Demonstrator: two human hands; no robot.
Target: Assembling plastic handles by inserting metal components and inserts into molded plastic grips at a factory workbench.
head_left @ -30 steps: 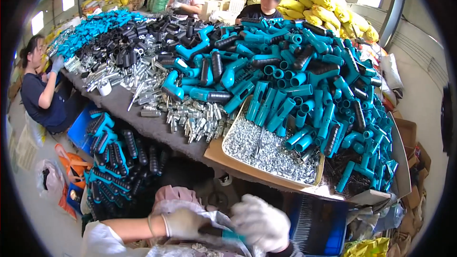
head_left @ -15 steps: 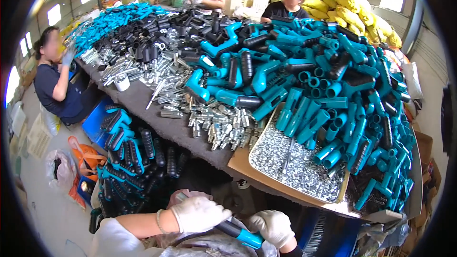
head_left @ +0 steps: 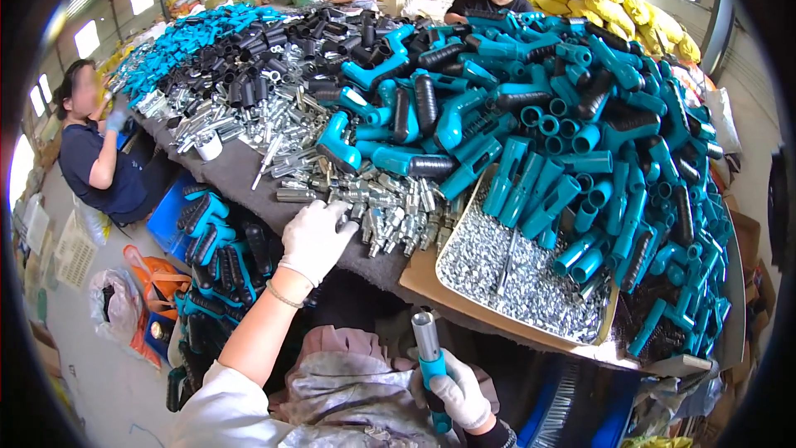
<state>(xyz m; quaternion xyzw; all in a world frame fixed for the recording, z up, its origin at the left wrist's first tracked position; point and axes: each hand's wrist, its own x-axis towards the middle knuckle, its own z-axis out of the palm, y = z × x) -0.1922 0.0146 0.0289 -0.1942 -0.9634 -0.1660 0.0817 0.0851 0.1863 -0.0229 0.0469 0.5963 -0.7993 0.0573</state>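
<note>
My right hand, in a white glove, is wrapped round a teal and black tool handle above my lap. The handle stands nearly upright, and a silver metal tube sticks out of its top. At the table's near edge my left hand, also gloved, reaches to a pile of small silver metal fittings. Its fingers are stretched out and apart at the pile's left side, with nothing seen held in them; the fingertips are partly hidden among the fittings.
A shallow tray of small shiny metal pieces sits right of the fittings. Heaped teal handles cover the table's right. Black tubes lie farther left. Below the left edge are finished-looking black-and-teal handles. Several people are around the table.
My left hand has left the handle and moved forward to the metal fittings. My right hand now holds the handle upright, its silver tube in sight.
</note>
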